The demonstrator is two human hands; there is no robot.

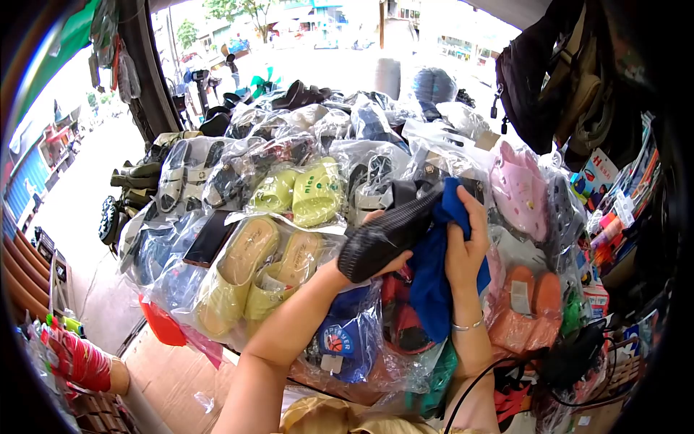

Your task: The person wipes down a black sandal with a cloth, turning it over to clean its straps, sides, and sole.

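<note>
The left hand [387, 249] is closed around a black ribbed slipper [387, 237], gripping it from underneath with the fingers curled over its far edge, and holds it up in front of the middle of a heaped footwear display [303, 145]. The right hand [465, 242] is clenched on a blue cloth [434, 275], bunching it against the slipper's toe end so that the cloth hangs down below the wrist, which wears a thin bracelet [468, 325]. The slipper is in the air, touching the cloth and just in front of the bagged pairs behind it, not resting on the pile. The likeliest trouble, as I judge it, is the pile itself: the pairs lie loosely stacked in slippery plastic bags, so an elbow or the dangling cloth brushing them could start a slide toward the front edge of the heap. The slipper could also slip from the left hand if the right one presses hard. Close about are yellow-green slides in bags [249, 271], a paler green pair [300, 192] above them, pink clogs [517, 188] toward the right edge, orange slippers [528, 307] below those, and dark bags hanging [549, 79] at the upper right corner. A black cable [506, 369] loops near the right forearm and could snag it.
</note>
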